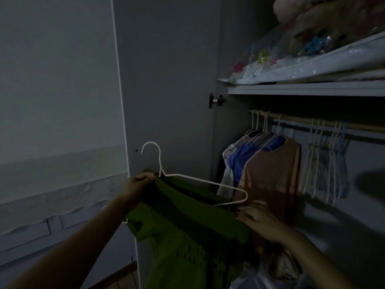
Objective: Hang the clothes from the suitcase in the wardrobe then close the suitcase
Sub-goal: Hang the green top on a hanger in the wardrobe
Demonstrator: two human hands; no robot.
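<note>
Green garment (187, 222): half-threaded on white hanger (200, 180), held left of and below the wardrobe rail (312, 120). Left hand (139, 182): pinching neckline beside hanger neck. Right hand (258, 217): gripping garment edge at hanger's right end. Step, judged: seating shoulders; next, hooking over rail. Free rail between tan top (270, 174) and empty hangers (325, 163); shelf edge (302, 89) close above. Suitcase not in view.

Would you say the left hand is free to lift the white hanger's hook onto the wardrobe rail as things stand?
Probably not yet: the left hand pinches the green garment at the white hanger, whose right shoulder is still bare. The rail looks open.
</note>
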